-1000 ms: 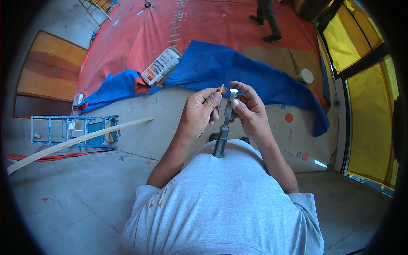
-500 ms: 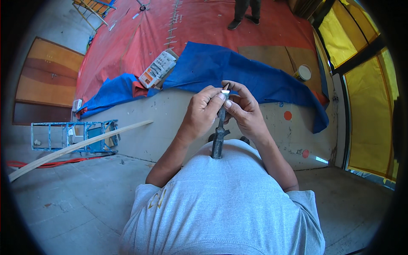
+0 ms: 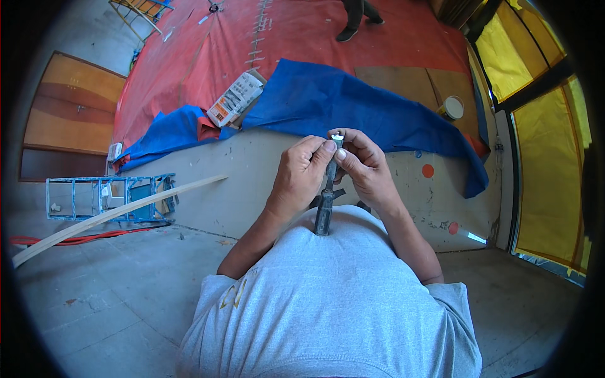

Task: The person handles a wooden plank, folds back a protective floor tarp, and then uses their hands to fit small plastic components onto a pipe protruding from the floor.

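In front of my belly I hold a dark chisel [image 3: 332, 170] with its bright, flat tip pointing up and away from me. Its thick black handle [image 3: 322, 219] rests against my grey shirt. My left hand [image 3: 301, 169] pinches the blade from the left, thumb just below the tip. From the other side my right hand [image 3: 368, 170] has its thumb on the blade and its index finger curled round behind the tip. The other fingers of both hands are partly hidden.
A blue ladder [image 3: 88, 198] lies at left under a long pale wooden strip [image 3: 120, 217]. Ahead lie a blue sheet [image 3: 328, 101], a carton [image 3: 237, 99] and a white bucket [image 3: 451, 108]. A person's legs [image 3: 355, 16] stand on the red floor covering [image 3: 302, 38].
My right index finger has shifted lower behind the chisel's tip. The pointed brown shape seen above the tip no longer shows. The other person's legs have moved into a stride.
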{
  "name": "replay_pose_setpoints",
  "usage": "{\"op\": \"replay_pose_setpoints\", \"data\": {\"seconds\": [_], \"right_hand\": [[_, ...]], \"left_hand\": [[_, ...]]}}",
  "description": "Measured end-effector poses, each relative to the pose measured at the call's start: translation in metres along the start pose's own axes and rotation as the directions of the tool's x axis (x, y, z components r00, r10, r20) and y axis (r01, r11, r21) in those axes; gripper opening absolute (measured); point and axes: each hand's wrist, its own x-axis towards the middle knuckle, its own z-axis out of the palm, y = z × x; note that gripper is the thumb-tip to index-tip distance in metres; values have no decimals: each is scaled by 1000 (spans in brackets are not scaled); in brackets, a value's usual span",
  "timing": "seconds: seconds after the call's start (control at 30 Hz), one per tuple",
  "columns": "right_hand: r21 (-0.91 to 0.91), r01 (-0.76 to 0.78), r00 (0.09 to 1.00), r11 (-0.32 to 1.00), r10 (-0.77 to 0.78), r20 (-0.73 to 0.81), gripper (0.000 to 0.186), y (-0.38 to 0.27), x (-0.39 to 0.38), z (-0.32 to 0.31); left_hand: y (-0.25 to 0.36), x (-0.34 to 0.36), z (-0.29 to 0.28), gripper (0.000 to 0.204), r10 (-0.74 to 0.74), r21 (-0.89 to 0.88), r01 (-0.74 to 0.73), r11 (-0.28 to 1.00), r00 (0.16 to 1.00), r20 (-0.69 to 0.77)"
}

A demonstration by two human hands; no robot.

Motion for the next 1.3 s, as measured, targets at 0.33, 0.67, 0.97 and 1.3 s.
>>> {"op": "replay_pose_setpoints", "data": {"seconds": [0.33, 0.67, 0.97, 1.3], "right_hand": [[-22, 21, 1000, 1000, -21, 8, 49, -6, 5, 4], [39, 14, 1000, 999, -14, -2, 47, -10, 1, 5], [-5, -1, 1000, 1000, 1, 10, 42, -4, 1, -3], [29, 35, 999, 999, -35, -20, 51, -4, 4, 4]], "left_hand": [[-3, 12, 1, 23, 16, -66, -17, 998, 1000, -14], [1, 11, 4, 25, -39, -169, 49, 984, 997, 62], [-11, 8, 3, 27, -48, -76, 51, 996, 998, 46], [-6, 13, 8, 26, 83, -82, -87, 993, 995, -48]]}}
